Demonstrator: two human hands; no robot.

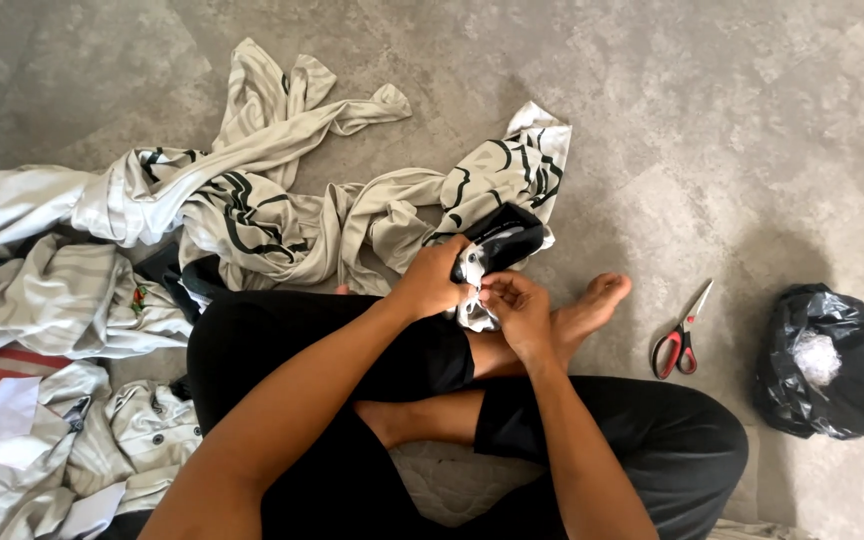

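The person sits cross-legged on the grey floor (732,130), both hands raised over the bare shins. The left hand (430,282) is closed around the black-trimmed edge of a white and black garment piece (497,245), fingers wrapped over it, and the right hand (518,312) just beside it pinches the pale fabric below that hold between thumb and fingertips. From the grip the cloth trails away into a heap of cream garments with black curved markings (252,210), spread out beyond the left hand. Well apart on the right-hand side lie red-handled scissors (682,335), blades pointing away, and farther out sits a crumpled black plastic bag (820,362) with clear film showing at its mouth. Near the left elbow lie white paper slips (2,415) on striped fabric.
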